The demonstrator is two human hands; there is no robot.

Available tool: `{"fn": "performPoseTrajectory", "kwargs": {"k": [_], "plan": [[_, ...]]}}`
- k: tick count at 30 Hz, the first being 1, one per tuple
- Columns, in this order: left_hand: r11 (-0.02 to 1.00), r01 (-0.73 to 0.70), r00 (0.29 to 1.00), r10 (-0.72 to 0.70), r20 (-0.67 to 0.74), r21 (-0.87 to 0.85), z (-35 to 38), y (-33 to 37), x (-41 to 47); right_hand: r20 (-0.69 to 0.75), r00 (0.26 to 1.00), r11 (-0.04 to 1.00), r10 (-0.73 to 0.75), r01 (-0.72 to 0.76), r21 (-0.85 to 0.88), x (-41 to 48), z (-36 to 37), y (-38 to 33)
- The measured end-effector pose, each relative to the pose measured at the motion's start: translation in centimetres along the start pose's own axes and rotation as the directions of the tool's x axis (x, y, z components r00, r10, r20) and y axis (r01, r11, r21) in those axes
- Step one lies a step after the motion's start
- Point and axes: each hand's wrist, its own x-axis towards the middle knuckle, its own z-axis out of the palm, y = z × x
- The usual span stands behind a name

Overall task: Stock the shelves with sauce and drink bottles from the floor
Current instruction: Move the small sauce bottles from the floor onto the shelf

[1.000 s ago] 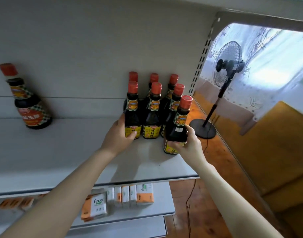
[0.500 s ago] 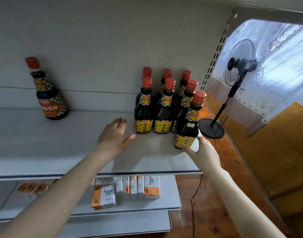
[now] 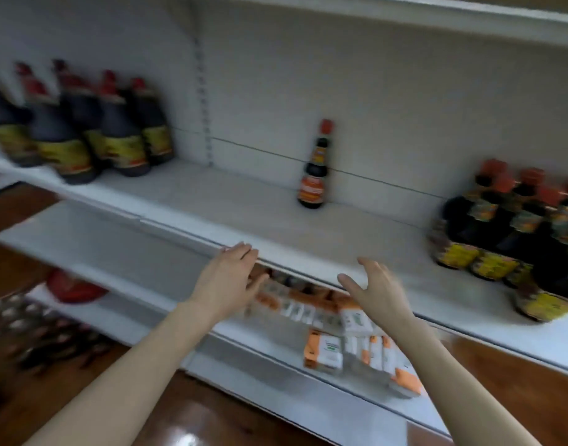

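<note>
The view is blurred by motion. My left hand (image 3: 227, 278) and my right hand (image 3: 374, 290) hover empty in front of the white shelf's front edge (image 3: 308, 272), fingers spread and relaxed. A single dark sauce bottle with a red cap and orange label (image 3: 314, 169) stands alone at the back of the shelf. Several dark red-capped bottles with yellow labels (image 3: 501, 239) are grouped at the shelf's right end. Another cluster of larger dark bottles (image 3: 80, 123) stands at the left. Blurred dark bottles (image 3: 41, 333) lie on the floor at lower left.
Orange and white facial tissue packs (image 3: 347, 336) lie on the lower shelf under my hands. A red object (image 3: 73, 288) sits low on the left. Brown wooden floor (image 3: 83, 397) spreads below. An upper shelf (image 3: 404, 17) overhangs.
Both hands have left the right-hand bottle group and pulled back to the shelf's front edge, empty. The view has swung left, bringing the left bottle cluster and the floor into sight.
</note>
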Motion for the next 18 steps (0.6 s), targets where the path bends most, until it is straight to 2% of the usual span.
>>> {"fn": "performPoseTrajectory", "kwargs": {"k": [3,6,9,12,18], "plan": [[0.987,0.163,0.987,-0.163,0.002,0.013,-1.1,-8.0,-6.1,0.059,0.983,0.984,-0.175,0.174,0.033,1.0,4.3,-8.7],[0.935,0.354,0.935,-0.354,-0.037,-0.018,-2.1,-14.3,-12.5,0.115,0.931,0.937,-0.348,0.34,0.083,1.2,8.5,-16.7],[0.84,0.541,0.834,-0.542,-0.098,-0.043,-2.5,-19.4,-18.1,0.182,0.856,0.875,-0.484,0.47,0.115,1.7,12.8,-24.0],[0.738,0.673,0.729,-0.673,-0.122,-0.05,-2.3,-24.1,-22.7,0.247,0.771,0.809,-0.587,0.566,0.158,2.0,17.5,-31.0],[0.54,0.838,0.533,-0.84,-0.098,-0.071,-1.2,-34.4,-28.2,0.392,0.611,0.719,-0.688,0.647,0.253,3.4,28.2,-43.5]]}}
